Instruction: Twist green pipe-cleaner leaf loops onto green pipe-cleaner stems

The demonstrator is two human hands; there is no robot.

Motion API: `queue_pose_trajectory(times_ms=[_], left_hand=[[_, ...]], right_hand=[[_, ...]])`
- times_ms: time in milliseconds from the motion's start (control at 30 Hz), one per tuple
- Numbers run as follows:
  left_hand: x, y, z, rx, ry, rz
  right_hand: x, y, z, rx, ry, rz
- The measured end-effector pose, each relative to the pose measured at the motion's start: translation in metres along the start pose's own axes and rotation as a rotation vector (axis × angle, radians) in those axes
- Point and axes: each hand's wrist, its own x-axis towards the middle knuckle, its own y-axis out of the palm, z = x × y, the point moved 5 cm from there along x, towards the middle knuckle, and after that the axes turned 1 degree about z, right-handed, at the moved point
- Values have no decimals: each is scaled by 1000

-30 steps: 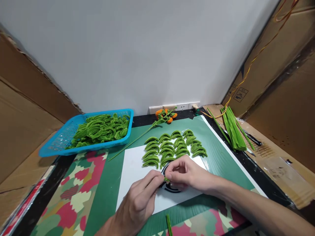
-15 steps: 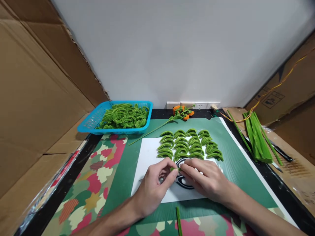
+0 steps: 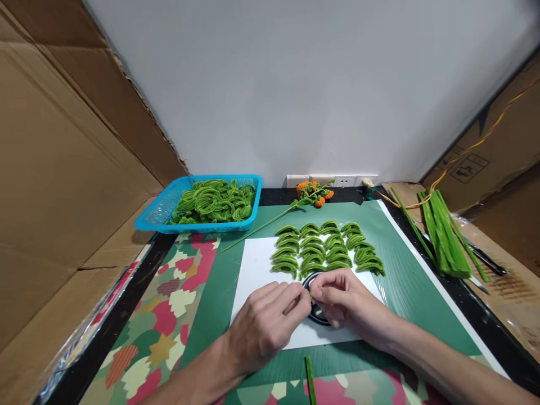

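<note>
My left hand (image 3: 272,320) is closed, thumb and fingertips pinched together above the white sheet (image 3: 253,267). Facing it, my right hand (image 3: 354,301) pinches the same tiny green chenille stem piece (image 3: 311,295), mostly hidden by the fingers. Under the fingertips lie black loop handles (image 3: 317,320), apparently of scissors, partly covered by my hands. Just beyond, curved green chenille pieces (image 3: 312,248) are laid out in rows of small stacks. A straight green chenille stem (image 3: 310,378) lies near the front edge, between my forearms.
A blue plastic basket (image 3: 202,228) heaped with looped green chenille pieces stands at the back left. Behind the rows lies an orange flower stem (image 3: 314,194). At right are a bundle of long green stems (image 3: 447,242) and a black-handled tool (image 3: 489,263). Cardboard walls flank both sides.
My left hand has rolled over so its back faces up, its fingers curling in. My right hand has turned, thumb and forefinger now pinching at the green piece.
</note>
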Motion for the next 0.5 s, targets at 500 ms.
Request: queue_pose_trajectory(times_ms=[500], left_hand=[[-11, 24, 20, -1094, -883, 112]], right_hand=[[-42, 11, 40, -1471, -1217, -127]])
